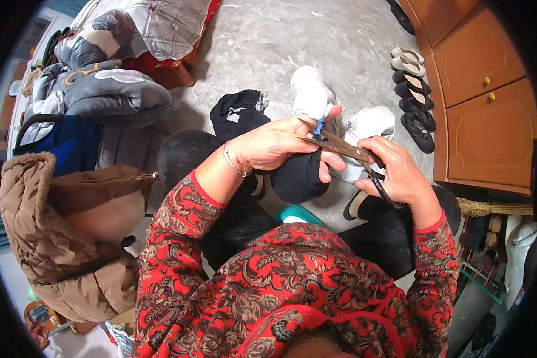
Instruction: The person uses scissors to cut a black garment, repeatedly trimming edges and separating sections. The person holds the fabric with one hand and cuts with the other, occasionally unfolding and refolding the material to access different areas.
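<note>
My right hand (pixel 391 170) holds metal scissors (pixel 349 151) by their dark handles, with the blades parted and pointing left. Between the blades is a blue tie (pixel 320 125) at the junction of a white fabric bundle (pixel 312 91) and a black fabric bundle (pixel 299 176). My left hand (pixel 282 143) grips the fabric at this junction, its fingers partly hidden behind the blades. On the floor beyond lie a black cloth piece (pixel 239 112) with a frayed grey edge and, to the right, a white cloth piece (pixel 369 125), partly behind my right hand.
Shoes (pixel 415 107) line the wooden cabinet (pixel 485 134) on the right. At the left are a brown padded coat (pixel 80 250), a blue bag (pixel 67 141) and a grey blanket (pixel 116 91). A cloth-covered piece of furniture (pixel 170 27) stands at the upper left. A teal object (pixel 302 215) lies between my legs.
</note>
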The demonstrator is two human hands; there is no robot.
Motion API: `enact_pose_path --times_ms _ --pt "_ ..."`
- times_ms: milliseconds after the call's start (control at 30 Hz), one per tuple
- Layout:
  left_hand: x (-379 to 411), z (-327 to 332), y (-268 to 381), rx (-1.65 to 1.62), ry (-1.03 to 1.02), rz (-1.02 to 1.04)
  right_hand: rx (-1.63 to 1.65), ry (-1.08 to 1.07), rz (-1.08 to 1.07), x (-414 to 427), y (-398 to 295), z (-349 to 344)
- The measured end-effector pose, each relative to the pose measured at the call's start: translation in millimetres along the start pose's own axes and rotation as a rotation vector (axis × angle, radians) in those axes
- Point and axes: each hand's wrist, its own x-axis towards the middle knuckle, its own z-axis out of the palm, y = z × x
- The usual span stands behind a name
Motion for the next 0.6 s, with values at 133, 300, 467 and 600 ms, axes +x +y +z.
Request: enact_pose_path --times_ms 133,300,467,600 --pt "-0.6 0.9 0.2 0.04 -0.015 -0.017 0.006 0.001 -0.003 0.7 -2.6 3.1" --pt "1.4 -0.5 -3.5 0.196 -0.043 -0.02 -0.075 0.034 -0.033 3.0 -7.2 5.1" --pt "-0.1 1.2 -2.0 0.127 -0.015 -0.059 -0.138 0.064 -0.044 2.2 -10.5 7.7" --pt "0.5 1.7 -0.4 0.167 -0.014 -0.057 -0.162 0.081 -0.055 1.4 -8.6 9.0"
